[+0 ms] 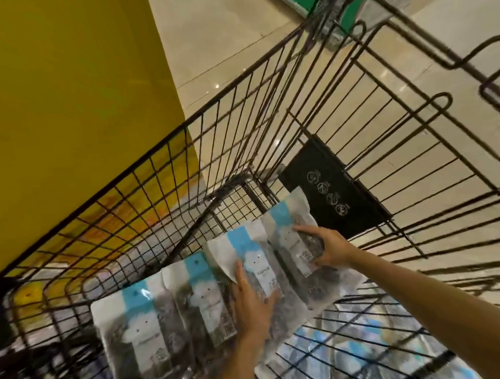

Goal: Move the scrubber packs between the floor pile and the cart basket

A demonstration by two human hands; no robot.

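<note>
Several flat plastic packets with blue-and-white labels and dark contents lie overlapping in a row inside a black wire shopping cart (162, 141). My left hand (251, 305) lies flat with straight fingers on the middle packet (257, 262). My right hand (327, 249) grips the right edge of the far packet (287, 225), fingers on top and thumb underneath. Two more packets (140, 320) lie to the left, untouched.
A black plastic panel with white symbols (328, 192) hangs on the cart's right wall. A yellow wall or display (70, 96) stands close on the left. Beige tiled floor (224, 42) shows beyond the cart. Blue-and-white packaged goods (348, 353) show through the wires at lower right.
</note>
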